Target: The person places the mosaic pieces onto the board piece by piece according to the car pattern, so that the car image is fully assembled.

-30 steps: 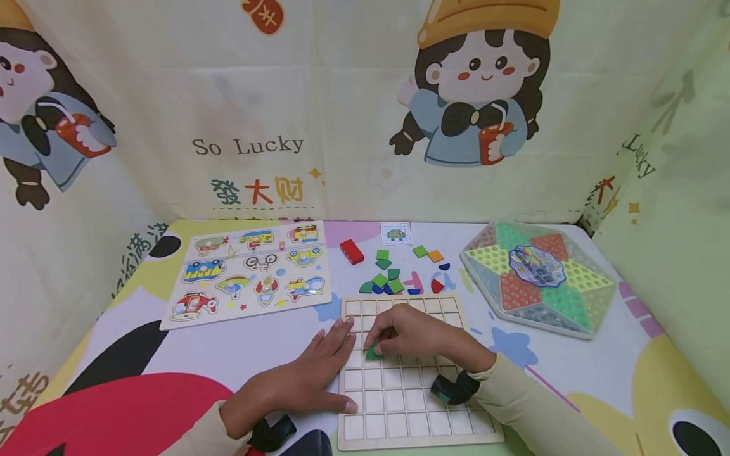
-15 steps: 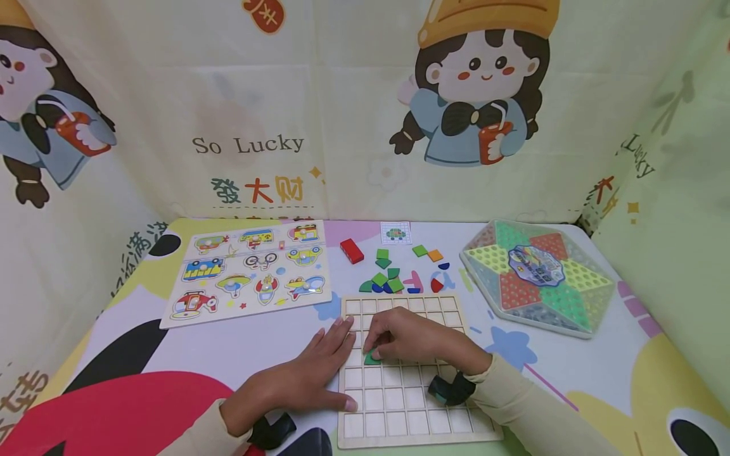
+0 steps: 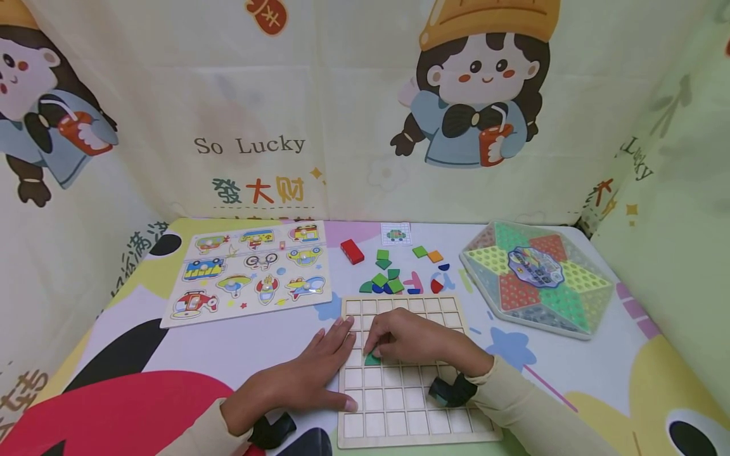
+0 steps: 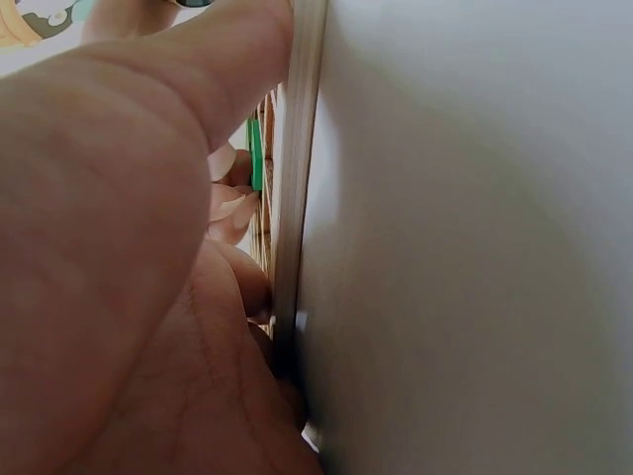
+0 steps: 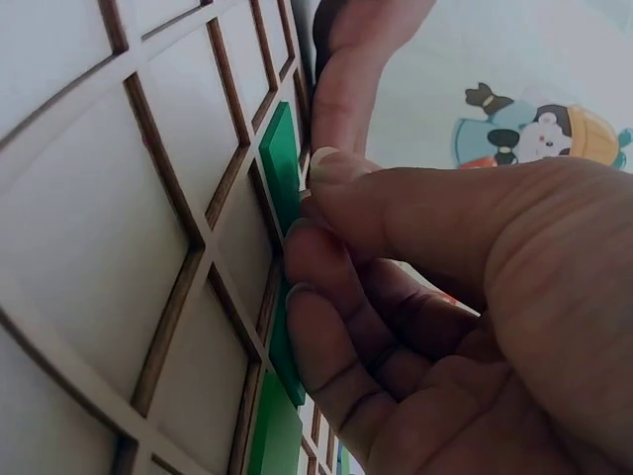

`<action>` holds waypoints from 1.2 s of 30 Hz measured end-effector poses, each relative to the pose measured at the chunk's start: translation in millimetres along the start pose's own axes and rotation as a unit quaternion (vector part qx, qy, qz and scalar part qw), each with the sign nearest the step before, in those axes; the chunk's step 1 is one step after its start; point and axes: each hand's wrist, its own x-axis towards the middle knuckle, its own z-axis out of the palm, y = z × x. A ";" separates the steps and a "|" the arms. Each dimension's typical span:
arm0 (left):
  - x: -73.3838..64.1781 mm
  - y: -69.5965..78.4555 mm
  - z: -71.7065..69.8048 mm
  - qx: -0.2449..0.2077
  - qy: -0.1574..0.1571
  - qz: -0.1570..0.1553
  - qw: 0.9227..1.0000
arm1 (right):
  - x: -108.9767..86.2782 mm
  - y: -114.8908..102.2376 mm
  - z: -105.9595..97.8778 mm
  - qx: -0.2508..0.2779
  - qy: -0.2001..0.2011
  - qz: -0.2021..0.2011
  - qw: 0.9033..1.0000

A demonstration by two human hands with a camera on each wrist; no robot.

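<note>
A wooden grid board lies in front of me. My right hand is over its left-middle part, thumb and fingertips pinching a small green puzzle piece with a curved edge. Up close in the right wrist view, this green piece stands slightly proud of the grid at the fingertips. Two more green pieces, one a flat block, sit farther along the grid, mostly hidden from the head by this hand. My left hand lies spread at the board's left edge, fingertips and thumb on the frame.
Behind the board lie loose green, blue, red and orange pieces, among them a green square, near a red block and a small pattern card. A vehicle puzzle board is at left, a hexagonal game box at right.
My right hand has shifted very slightly left and toward me, and the green piece has turned and come down a little at its cell. My left hand stays put.
</note>
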 end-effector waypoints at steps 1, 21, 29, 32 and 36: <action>0.1 0.2 0.1 0.001 0.000 -0.001 1.000 | 0.2 0.3 0.0 -0.001 0.001 0.000 1.000; 1.4 1.1 -0.1 0.007 -0.001 -0.008 1.000 | -4.5 20.0 -14.1 0.019 0.093 0.005 0.995; 1.1 1.4 0.8 0.006 -0.003 -0.009 1.000 | -3.0 32.7 -23.2 0.035 0.135 0.045 0.989; 1.9 1.0 0.6 0.003 -0.004 -0.010 1.000 | -2.3 38.4 -26.9 0.024 0.163 0.057 0.985; 3.0 -0.2 0.6 0.005 -0.005 -0.011 1.000 | -1.9 47.5 -31.2 0.016 0.185 0.064 0.980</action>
